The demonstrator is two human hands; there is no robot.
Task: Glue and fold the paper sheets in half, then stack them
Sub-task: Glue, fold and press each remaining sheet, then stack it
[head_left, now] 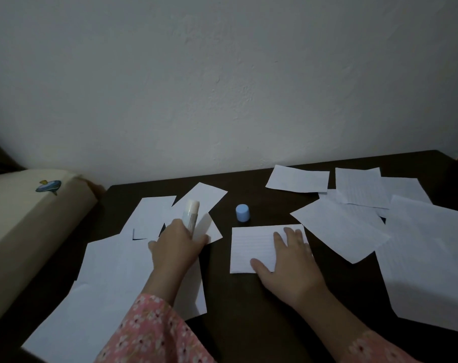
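White glue stick gripped uncapped in left hand; right hand flat, fingers spread, on folded sheet at centre.
Better pressed firmly along the crease, edges matched, then stacked; blue cap just beyond, loose sheets right, more sheets left.

A: Where's everything around the blue cap?

B: Just nearer than it, the right hand presses flat on a lined paper sheet. Left of the cap, the left hand grips the uncapped glue stick over scattered sheets.
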